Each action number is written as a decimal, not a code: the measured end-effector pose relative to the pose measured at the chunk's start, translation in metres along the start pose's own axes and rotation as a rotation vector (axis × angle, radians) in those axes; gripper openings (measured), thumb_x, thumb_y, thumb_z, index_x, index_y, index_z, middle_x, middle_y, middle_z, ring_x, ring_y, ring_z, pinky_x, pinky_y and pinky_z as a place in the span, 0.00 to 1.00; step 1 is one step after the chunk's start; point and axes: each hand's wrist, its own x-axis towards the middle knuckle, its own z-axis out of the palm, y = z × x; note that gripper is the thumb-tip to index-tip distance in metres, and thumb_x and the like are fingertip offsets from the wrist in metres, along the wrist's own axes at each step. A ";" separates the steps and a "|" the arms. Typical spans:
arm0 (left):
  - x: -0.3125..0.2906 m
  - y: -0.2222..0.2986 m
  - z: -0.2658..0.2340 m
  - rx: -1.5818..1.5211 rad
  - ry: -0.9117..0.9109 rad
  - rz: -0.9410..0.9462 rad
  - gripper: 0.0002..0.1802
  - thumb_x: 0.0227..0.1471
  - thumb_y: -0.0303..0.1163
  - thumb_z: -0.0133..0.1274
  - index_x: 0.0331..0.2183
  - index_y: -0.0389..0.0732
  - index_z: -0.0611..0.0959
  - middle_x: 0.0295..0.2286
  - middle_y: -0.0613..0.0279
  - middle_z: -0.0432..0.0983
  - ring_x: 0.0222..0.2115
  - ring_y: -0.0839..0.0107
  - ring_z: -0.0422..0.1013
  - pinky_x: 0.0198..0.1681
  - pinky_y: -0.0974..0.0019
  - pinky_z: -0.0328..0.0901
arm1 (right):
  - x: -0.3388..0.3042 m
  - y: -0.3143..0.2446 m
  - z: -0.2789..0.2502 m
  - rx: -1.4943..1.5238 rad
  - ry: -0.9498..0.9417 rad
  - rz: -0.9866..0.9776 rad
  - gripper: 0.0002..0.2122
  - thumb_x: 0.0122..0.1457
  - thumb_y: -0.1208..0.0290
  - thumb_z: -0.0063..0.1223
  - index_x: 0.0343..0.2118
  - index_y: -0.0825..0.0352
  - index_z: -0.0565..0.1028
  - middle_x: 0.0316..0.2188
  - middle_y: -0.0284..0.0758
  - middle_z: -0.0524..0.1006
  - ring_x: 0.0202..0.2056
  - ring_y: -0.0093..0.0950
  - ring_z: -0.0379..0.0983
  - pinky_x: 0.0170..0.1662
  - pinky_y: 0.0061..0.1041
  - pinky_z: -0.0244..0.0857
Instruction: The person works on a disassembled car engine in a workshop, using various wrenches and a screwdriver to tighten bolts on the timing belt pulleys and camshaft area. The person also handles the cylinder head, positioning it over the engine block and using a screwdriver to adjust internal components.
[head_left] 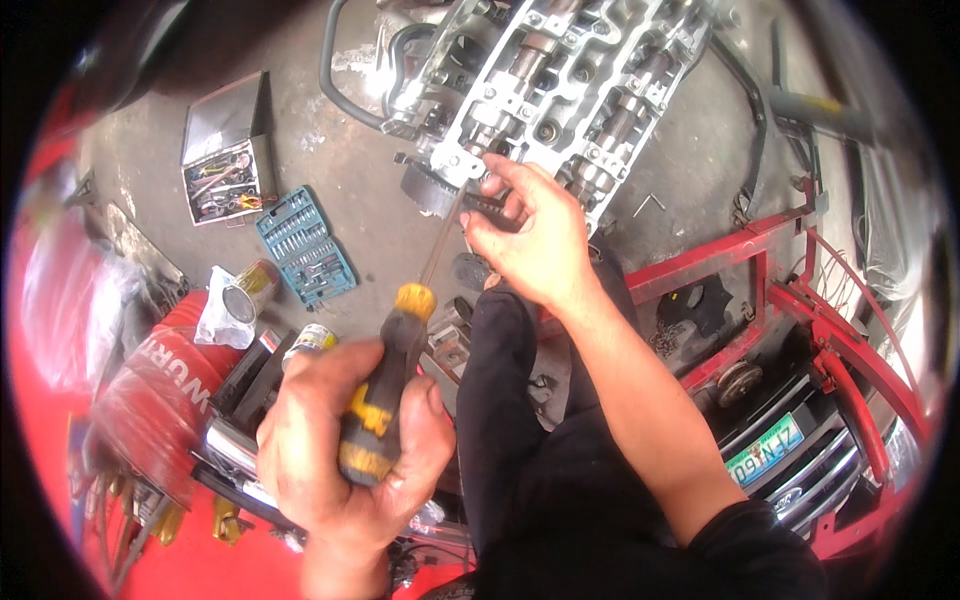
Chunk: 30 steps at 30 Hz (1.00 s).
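My left hand is wrapped around the black and yellow handle of a screwdriver. Its thin shaft runs up to a dark toothed gear at the near end of an engine cylinder head. Over that same end reaches my right hand. Its index fingertip is against the metal edge, the thumb is apart below, and the other fingers curl near a second dark gear, partly covered by the hand. Nothing shows between those fingers. Camshafts lie exposed along the head.
On the floor to the left are an open metal toolbox with hand tools, a teal socket set case and a can. A red metal frame and a car grille are at the right. A small hex key lies beyond.
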 end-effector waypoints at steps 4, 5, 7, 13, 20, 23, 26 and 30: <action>0.006 -0.009 0.003 -0.044 0.003 0.138 0.18 0.45 0.27 0.67 0.36 0.28 0.79 0.24 0.50 0.77 0.21 0.59 0.74 0.27 0.63 0.70 | -0.003 0.004 0.003 0.137 0.035 0.020 0.25 0.46 0.75 0.67 0.50 0.66 0.77 0.35 0.32 0.78 0.29 0.24 0.70 0.32 0.25 0.71; 0.006 -0.009 0.003 -0.041 -0.005 0.128 0.18 0.45 0.28 0.67 0.36 0.28 0.79 0.24 0.50 0.77 0.21 0.59 0.74 0.27 0.62 0.70 | -0.002 0.003 0.003 0.163 0.041 0.014 0.24 0.45 0.75 0.67 0.49 0.65 0.77 0.35 0.32 0.78 0.29 0.24 0.70 0.31 0.25 0.71; 0.008 -0.008 0.001 -0.035 -0.021 0.108 0.18 0.45 0.28 0.66 0.36 0.28 0.79 0.24 0.49 0.76 0.21 0.59 0.74 0.26 0.61 0.70 | 0.000 0.000 -0.002 0.121 0.028 -0.009 0.18 0.46 0.78 0.66 0.42 0.65 0.78 0.36 0.33 0.78 0.28 0.24 0.71 0.30 0.24 0.71; 0.009 -0.004 -0.005 -0.049 -0.076 0.034 0.19 0.46 0.28 0.66 0.39 0.31 0.77 0.24 0.49 0.76 0.20 0.58 0.73 0.23 0.61 0.69 | 0.007 -0.010 -0.009 0.143 -0.052 0.015 0.15 0.50 0.80 0.65 0.42 0.66 0.80 0.37 0.36 0.78 0.33 0.28 0.77 0.34 0.26 0.73; 0.007 -0.004 -0.008 -0.061 -0.099 -0.067 0.22 0.42 0.29 0.68 0.39 0.34 0.77 0.25 0.51 0.77 0.19 0.60 0.73 0.21 0.62 0.68 | 0.006 -0.006 -0.009 0.048 -0.138 -0.027 0.15 0.53 0.79 0.65 0.45 0.66 0.82 0.41 0.38 0.78 0.38 0.31 0.78 0.40 0.27 0.73; 0.014 -0.003 -0.008 -0.121 -0.084 -0.087 0.22 0.41 0.28 0.69 0.39 0.35 0.77 0.25 0.52 0.77 0.19 0.61 0.72 0.21 0.62 0.68 | 0.007 -0.010 -0.009 0.021 -0.171 -0.016 0.12 0.55 0.78 0.63 0.44 0.66 0.83 0.41 0.40 0.78 0.39 0.34 0.78 0.43 0.28 0.72; 0.013 -0.006 -0.007 -0.149 -0.074 -0.099 0.21 0.41 0.30 0.68 0.38 0.36 0.78 0.25 0.55 0.76 0.20 0.62 0.72 0.21 0.63 0.66 | 0.008 -0.007 -0.010 0.016 -0.194 -0.026 0.12 0.57 0.79 0.61 0.45 0.68 0.82 0.40 0.40 0.78 0.40 0.32 0.78 0.44 0.27 0.71; 0.009 -0.012 0.000 -0.228 -0.012 -0.087 0.23 0.38 0.27 0.70 0.39 0.36 0.78 0.26 0.57 0.75 0.20 0.63 0.72 0.20 0.66 0.66 | 0.004 -0.008 -0.002 0.209 -0.136 0.148 0.10 0.59 0.82 0.60 0.44 0.71 0.82 0.39 0.35 0.80 0.40 0.23 0.76 0.44 0.21 0.70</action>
